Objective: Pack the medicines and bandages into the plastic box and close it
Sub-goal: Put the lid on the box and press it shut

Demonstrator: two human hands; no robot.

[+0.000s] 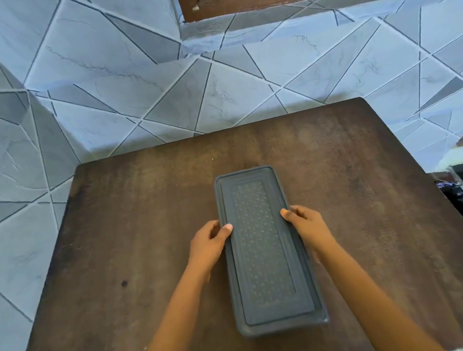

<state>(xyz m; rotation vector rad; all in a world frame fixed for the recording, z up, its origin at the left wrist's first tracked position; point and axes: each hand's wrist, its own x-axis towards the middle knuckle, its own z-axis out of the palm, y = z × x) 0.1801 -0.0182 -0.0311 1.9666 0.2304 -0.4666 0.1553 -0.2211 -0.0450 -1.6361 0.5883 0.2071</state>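
What lies inside the one long grey rectangular plastic box (284, 327) is hidden by its single dotted grey lid (261, 249), which is seated on top. The box is laid lengthwise at the middle of the dark brown wooden bench (133, 251). Two hands are counted: the left hand (209, 244) and the right hand (307, 224) are clamped on opposite long edges, thumbs on the rim, the other fingers (213, 229) curled down the sides and largely concealed. One black crumpled object (462, 202) past the bench's right edge cannot be identified.
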